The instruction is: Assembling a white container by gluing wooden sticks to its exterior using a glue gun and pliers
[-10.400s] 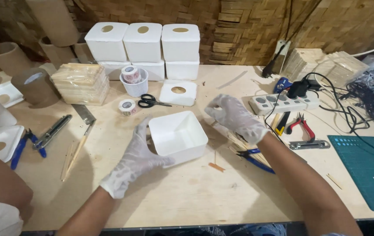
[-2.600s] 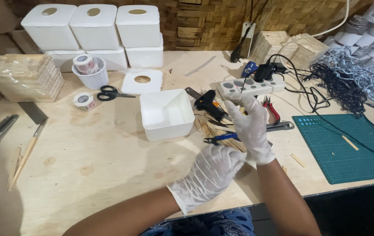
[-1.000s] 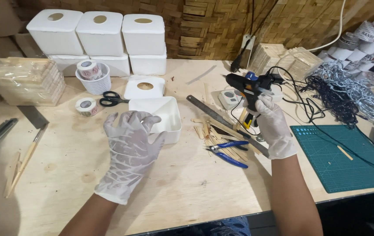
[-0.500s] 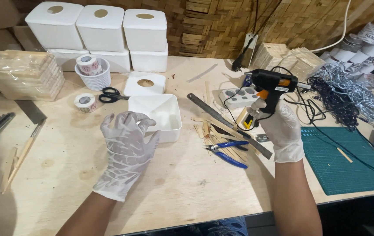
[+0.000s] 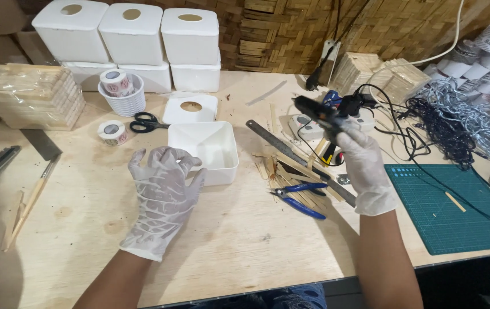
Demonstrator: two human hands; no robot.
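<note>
Since half a sec ago, glue gun tips level in my right hand, fist clamped on its grip. Left hand, fingers spread, hovers by white box on surface. Gun's light, rigid; hold handle, nozzle prob. hot.

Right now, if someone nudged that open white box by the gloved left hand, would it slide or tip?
The box would probably slide: it sits low and wide on the smooth table. It looks thin, empty plastic, so likely light. Its walls may flex slightly under the left hand.

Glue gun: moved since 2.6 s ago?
Yes. The glue gun lay on the table beside the power strip; now the right hand holds it raised above that strip.
</note>
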